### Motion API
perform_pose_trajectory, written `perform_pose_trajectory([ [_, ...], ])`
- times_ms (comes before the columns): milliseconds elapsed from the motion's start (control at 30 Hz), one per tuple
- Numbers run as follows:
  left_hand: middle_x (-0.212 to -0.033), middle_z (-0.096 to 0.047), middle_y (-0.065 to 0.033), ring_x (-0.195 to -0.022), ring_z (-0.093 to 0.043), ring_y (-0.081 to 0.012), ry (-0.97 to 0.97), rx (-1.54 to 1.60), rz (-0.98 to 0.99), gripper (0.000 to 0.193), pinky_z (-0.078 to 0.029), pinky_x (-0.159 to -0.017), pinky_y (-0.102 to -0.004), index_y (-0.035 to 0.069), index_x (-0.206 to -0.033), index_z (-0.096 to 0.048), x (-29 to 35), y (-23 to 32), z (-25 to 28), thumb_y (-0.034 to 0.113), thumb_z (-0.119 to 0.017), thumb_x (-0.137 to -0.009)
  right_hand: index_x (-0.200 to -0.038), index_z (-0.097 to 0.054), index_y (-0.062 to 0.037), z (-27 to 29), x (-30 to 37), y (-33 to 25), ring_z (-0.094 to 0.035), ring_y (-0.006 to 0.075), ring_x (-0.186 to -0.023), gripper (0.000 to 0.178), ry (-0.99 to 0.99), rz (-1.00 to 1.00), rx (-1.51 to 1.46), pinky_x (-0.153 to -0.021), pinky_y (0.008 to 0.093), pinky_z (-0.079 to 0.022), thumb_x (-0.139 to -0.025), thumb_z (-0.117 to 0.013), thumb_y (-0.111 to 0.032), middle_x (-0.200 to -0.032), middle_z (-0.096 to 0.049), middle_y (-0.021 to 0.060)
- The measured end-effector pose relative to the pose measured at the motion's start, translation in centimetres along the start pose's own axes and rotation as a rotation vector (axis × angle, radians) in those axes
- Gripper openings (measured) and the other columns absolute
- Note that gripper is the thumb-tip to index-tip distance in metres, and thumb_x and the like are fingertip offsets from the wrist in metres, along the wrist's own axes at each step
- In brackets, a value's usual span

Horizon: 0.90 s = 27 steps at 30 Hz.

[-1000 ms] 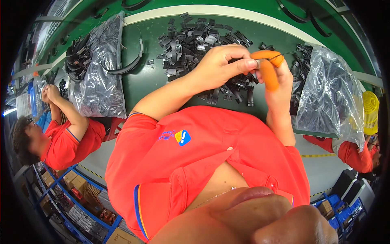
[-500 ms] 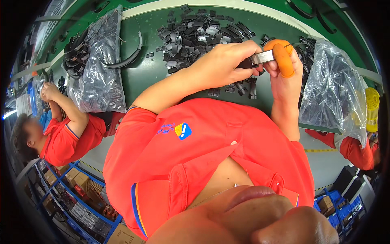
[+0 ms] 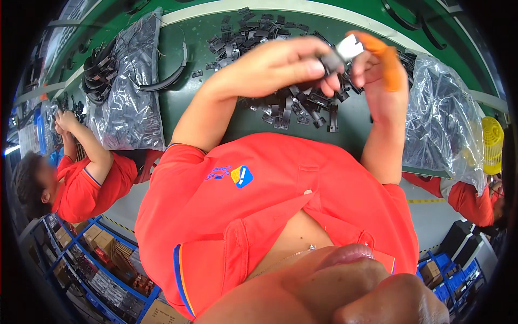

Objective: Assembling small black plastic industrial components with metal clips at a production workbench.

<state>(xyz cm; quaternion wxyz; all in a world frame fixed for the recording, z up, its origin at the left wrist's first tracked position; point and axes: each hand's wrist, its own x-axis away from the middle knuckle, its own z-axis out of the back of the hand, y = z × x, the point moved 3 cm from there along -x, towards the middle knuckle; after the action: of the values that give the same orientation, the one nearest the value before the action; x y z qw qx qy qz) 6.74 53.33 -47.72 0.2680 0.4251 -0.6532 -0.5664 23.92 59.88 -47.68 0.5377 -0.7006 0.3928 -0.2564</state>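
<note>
My left hand (image 3: 286,67) is closed with thumb and fingers on a small dark plastic part (image 3: 332,63); motion smears it. Against this part sits a shiny white or silver piece (image 3: 350,47), and I cannot tell whether the two are joined. My right hand (image 3: 384,81) wears orange finger covers (image 3: 393,67), and one covered finger reaches the edge of the shiny piece. Blur hides how firmly it grips. Beneath both hands lies a loose pile of small black and silver parts (image 3: 237,48), with more pieces (image 3: 307,105) on the near side.
The green table (image 3: 189,108) has a curved black band (image 3: 167,81) at left beside a clear plastic bag (image 3: 129,108). Another clear bag (image 3: 440,119) lies right, near a yellow slotted basket (image 3: 492,143). A co-worker (image 3: 97,183) sits left; a red sleeve (image 3: 469,202) shows right.
Both hands have lifted away from my body, toward the table's far side, with the part between them. More of the pile's near side shows now.
</note>
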Motion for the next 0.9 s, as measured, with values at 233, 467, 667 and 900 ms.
perform_pose_trajectory([
  [233, -0.104, -0.058, -0.0074, -0.093, -0.057, -0.0188, 0.401, 0.608, -0.569, 0.035, -0.042, -0.092, -0.0356, 0.002, -0.128, -0.039, 1.9, 4.9, 4.9, 0.018, -0.040, -0.097, -0.108, -0.058, 0.0006, 5.5, -1.9, 1.3, -0.050, 0.0097, -0.069, 0.029, 0.307, 0.033, 0.458, -0.064, 0.0221, -0.040, -0.094, -0.047, -0.022, -0.086, -0.061, 0.0044],
  [467, -0.109, -0.057, -0.0080, -0.098, -0.055, -0.0187, 0.324, 0.759, -0.621, 0.034, -0.040, -0.096, -0.0358, -0.001, -0.126, -0.042, 2.4, 4.9, 6.5, 0.015, -0.041, -0.096, -0.102, -0.061, -0.0022, 2.4, -5.2, 5.2, -0.057, 0.0148, -0.082, 0.018, 0.008, 0.078, 0.981, -0.074, 0.0249, -0.044, -0.087, -0.055, -0.010, -0.095, -0.062, 0.0080],
  [667, -0.109, -0.057, -0.0076, -0.099, -0.055, -0.0189, 0.315, 0.753, -0.651, 0.034, -0.040, -0.096, -0.0361, 0.000, -0.127, -0.042, 2.3, 5.7, 5.3, 0.015, -0.039, -0.096, -0.103, -0.062, -0.0053, 5.7, -5.1, 3.8, -0.057, 0.0194, -0.081, 0.019, 0.132, 0.174, 1.220, -0.072, 0.0276, -0.044, -0.086, -0.053, -0.008, -0.095, -0.059, 0.0100],
  [900, -0.109, -0.057, -0.0072, -0.098, -0.055, -0.0192, 0.180, 1.036, -0.777, 0.036, -0.040, -0.095, -0.0372, 0.001, -0.129, -0.039, 2.9, 6.0, 4.7, 0.018, -0.037, -0.097, -0.102, -0.063, -0.0063, 4.8, -6.3, 3.8, -0.056, 0.0194, -0.079, 0.020, 0.085, 0.203, 1.273, -0.071, 0.0275, -0.044, -0.085, -0.057, -0.012, -0.095, -0.060, 0.0094],
])
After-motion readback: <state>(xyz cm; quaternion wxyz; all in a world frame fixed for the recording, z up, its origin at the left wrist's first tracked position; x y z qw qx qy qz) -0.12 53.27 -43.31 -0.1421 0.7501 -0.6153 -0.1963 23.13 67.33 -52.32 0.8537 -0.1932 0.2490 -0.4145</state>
